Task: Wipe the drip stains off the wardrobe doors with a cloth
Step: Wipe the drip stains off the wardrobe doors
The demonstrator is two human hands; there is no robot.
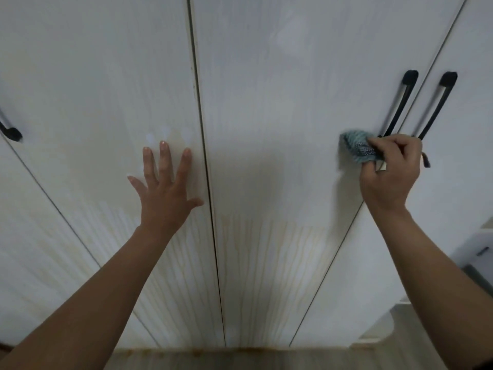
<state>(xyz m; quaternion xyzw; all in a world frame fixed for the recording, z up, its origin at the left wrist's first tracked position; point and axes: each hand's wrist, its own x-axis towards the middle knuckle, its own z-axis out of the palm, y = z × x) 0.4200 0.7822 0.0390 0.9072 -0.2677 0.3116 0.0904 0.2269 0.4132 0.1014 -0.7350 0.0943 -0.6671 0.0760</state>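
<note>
- Pinching a bunched cloth (356, 146), the right hand (389, 173) curls fingers and thumb round the fabric, so its grip is clamped on the cloth.
- The cloth is pressed against one of the wardrobe doors (266, 97), just left of the lower end of a black handle (398, 105).
- It is a soft, teal-blue woven wad with a darker patterned patch. Its long axis runs from upper left to lower right, and its free end sticks out leftward past the fingers.
- A dark strip (426, 159) dangles on the far side of the right hand; whether it belongs to the cloth is unclear.
- The left hand (165, 188) lies flat on the neighbouring door, just left of the dark seam (205, 156). Its fingers are straight, spread and pointing up, so the grip is apart and holds nothing.
- All the doors are shut, so what the wardrobe contains is hidden.
- The panels are tall, white and smooth, with a faint sheen and thin dark gaps between them.
- The drip stains (269, 276) are thin yellowish-brown streaks running lengthwise down the lower part of the two middle doors, well below the cloth.
- Rusty-brown blotches (240, 350) line the bottom edge.
- A second handle (437, 105) stands across the right-hand seam from the first. Both are slim black bars running lengthwise along the doors.
- The end of a third handle (10, 131) shows at the left margin.
</note>
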